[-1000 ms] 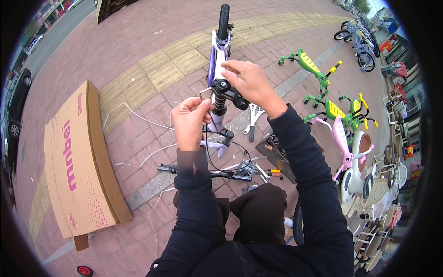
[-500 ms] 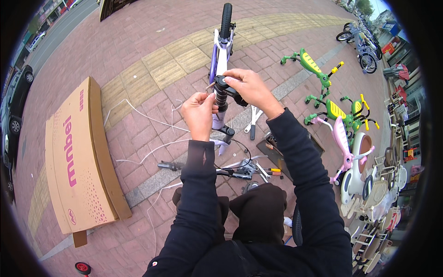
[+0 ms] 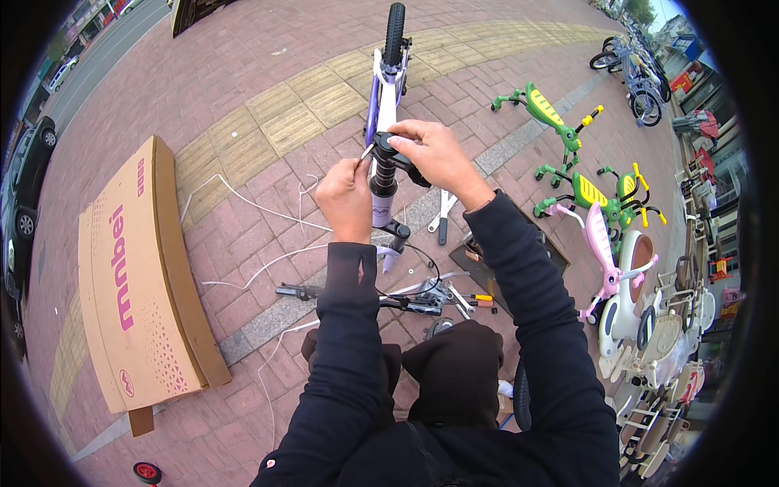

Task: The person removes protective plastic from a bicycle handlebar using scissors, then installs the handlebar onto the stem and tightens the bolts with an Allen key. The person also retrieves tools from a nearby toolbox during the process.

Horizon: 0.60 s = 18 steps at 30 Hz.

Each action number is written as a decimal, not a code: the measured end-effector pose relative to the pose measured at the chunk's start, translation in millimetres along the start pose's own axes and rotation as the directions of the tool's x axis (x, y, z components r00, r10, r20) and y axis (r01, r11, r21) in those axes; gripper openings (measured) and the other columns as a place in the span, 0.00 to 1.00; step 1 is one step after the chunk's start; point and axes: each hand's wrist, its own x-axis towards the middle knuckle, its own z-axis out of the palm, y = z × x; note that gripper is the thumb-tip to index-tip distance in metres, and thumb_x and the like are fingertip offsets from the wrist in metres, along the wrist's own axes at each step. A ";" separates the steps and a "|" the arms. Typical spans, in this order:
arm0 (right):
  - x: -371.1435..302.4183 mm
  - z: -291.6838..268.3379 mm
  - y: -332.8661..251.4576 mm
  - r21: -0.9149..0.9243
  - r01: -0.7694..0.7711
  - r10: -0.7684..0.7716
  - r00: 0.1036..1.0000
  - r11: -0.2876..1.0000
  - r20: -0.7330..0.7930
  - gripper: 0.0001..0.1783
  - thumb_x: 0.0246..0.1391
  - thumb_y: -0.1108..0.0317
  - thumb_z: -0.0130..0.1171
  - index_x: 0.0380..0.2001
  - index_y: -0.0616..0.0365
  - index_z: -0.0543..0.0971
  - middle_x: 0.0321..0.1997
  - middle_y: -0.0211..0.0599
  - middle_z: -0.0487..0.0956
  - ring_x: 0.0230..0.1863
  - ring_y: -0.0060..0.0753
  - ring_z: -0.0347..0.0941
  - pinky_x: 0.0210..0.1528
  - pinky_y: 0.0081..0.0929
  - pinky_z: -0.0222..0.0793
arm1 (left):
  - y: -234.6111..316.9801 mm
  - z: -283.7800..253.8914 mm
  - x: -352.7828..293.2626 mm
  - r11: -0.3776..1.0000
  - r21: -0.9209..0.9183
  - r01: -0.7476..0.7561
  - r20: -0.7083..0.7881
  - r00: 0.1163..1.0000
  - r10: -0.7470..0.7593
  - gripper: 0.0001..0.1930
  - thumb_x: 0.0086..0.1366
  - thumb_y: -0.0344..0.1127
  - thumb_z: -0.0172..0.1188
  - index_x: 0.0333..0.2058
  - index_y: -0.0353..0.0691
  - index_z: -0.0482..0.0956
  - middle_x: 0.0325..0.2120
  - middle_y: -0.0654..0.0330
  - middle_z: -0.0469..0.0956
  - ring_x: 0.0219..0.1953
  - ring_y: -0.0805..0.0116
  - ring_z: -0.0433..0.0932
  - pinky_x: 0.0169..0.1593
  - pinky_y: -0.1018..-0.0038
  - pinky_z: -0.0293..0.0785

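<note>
A purple-and-white bicycle frame [image 3: 389, 97] stands in front of me, its wheel with a black tyre [image 3: 395, 36] pointing away. On top of its head tube is a black stem [image 3: 383, 148] above a stack of dark rings. My right hand [image 3: 434, 158] grips this stem from the right, with fingers and thumb over its top. Just left of it, my left hand [image 3: 345, 195] pinches a thin metal rod [image 3: 367, 152], whose tip is against or close to the stem's side; contact cannot be made out. Below lie a black handlebar with cables [image 3: 406, 304] and several wrenches [image 3: 462, 302].
A large cardboard box [image 3: 138, 276] lies at left amid loose white straps [image 3: 251, 276]. An open dark toolbox [image 3: 487, 272] sits right of the frame. Green ride-on toys [image 3: 592, 191], a pink one [image 3: 602, 247] and stacked pale seats [image 3: 657, 349] line the right side.
My left hand has turned slightly and the metal rod now points more steeply up toward the stem. My right hand stays on the stem. The view has shifted slightly.
</note>
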 end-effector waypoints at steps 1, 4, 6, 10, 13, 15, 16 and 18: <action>-0.4 0.2 -0.1 0.013 0.007 -0.007 1.000 1.000 0.005 0.15 0.51 0.68 0.57 0.40 0.67 0.77 0.33 0.36 0.80 0.34 0.22 0.72 0.38 0.21 0.67 | -0.7 0.6 -0.1 0.999 0.032 -0.034 -0.009 0.999 0.034 0.04 0.51 0.28 0.63 0.23 0.35 0.76 0.18 0.52 0.73 0.21 0.54 0.73 0.25 0.68 0.67; -1.3 0.5 -0.2 0.015 0.004 -0.004 1.000 1.000 0.000 0.15 0.51 0.67 0.57 0.39 0.67 0.77 0.33 0.37 0.80 0.34 0.22 0.73 0.38 0.21 0.68 | -3.4 1.3 1.2 0.991 0.018 -0.134 -0.017 0.991 0.135 0.05 0.53 0.28 0.63 0.24 0.33 0.77 0.16 0.56 0.74 0.17 0.72 0.74 0.22 0.76 0.66; -1.7 1.1 -0.4 0.009 0.018 -0.018 1.000 1.000 -0.010 0.15 0.51 0.67 0.57 0.39 0.67 0.77 0.34 0.37 0.80 0.34 0.22 0.73 0.38 0.21 0.68 | -5.1 0.1 2.7 0.993 -0.031 -0.117 0.030 0.993 0.118 0.06 0.55 0.30 0.62 0.24 0.33 0.76 0.15 0.57 0.73 0.17 0.71 0.74 0.22 0.76 0.66; -2.1 3.4 -0.9 0.046 0.060 -0.057 0.996 0.997 -0.069 0.15 0.49 0.63 0.56 0.35 0.63 0.79 0.32 0.47 0.79 0.35 0.44 0.77 0.38 0.31 0.70 | -6.1 -3.4 4.1 0.996 -0.081 -0.047 0.133 0.989 0.058 0.07 0.57 0.32 0.60 0.24 0.35 0.75 0.19 0.53 0.72 0.21 0.53 0.73 0.25 0.66 0.66; -2.7 4.5 -1.0 0.022 0.065 -0.063 0.994 0.998 -0.084 0.14 0.49 0.64 0.56 0.35 0.63 0.79 0.32 0.48 0.79 0.35 0.45 0.77 0.38 0.31 0.70 | -6.1 -5.2 4.9 0.997 -0.071 -0.022 0.178 0.983 0.035 0.08 0.58 0.34 0.59 0.24 0.35 0.74 0.19 0.52 0.72 0.21 0.53 0.72 0.25 0.66 0.66; -2.8 5.1 -1.0 0.020 0.071 -0.069 0.993 0.997 -0.099 0.14 0.49 0.64 0.56 0.35 0.63 0.79 0.32 0.48 0.79 0.35 0.46 0.76 0.38 0.32 0.70 | -6.6 -5.2 5.9 0.998 -0.057 -0.025 0.186 0.982 0.035 0.09 0.59 0.34 0.58 0.24 0.35 0.74 0.19 0.52 0.71 0.21 0.52 0.72 0.25 0.65 0.66; -2.8 5.5 -1.0 0.014 0.067 -0.066 0.993 0.998 -0.102 0.14 0.48 0.64 0.56 0.35 0.63 0.79 0.32 0.48 0.79 0.35 0.46 0.76 0.38 0.32 0.70 | -7.1 -4.8 6.2 0.999 -0.048 -0.025 0.190 0.981 0.034 0.09 0.59 0.34 0.58 0.23 0.35 0.73 0.19 0.52 0.71 0.21 0.52 0.72 0.25 0.65 0.65; -2.4 6.6 -1.2 0.014 0.086 -0.084 0.990 0.996 -0.111 0.13 0.48 0.65 0.57 0.34 0.63 0.79 0.31 0.48 0.79 0.34 0.46 0.76 0.37 0.32 0.70 | -8.7 -3.3 6.6 0.994 -0.036 -0.102 0.147 0.983 0.107 0.10 0.61 0.35 0.58 0.24 0.34 0.75 0.15 0.56 0.70 0.16 0.66 0.71 0.20 0.73 0.64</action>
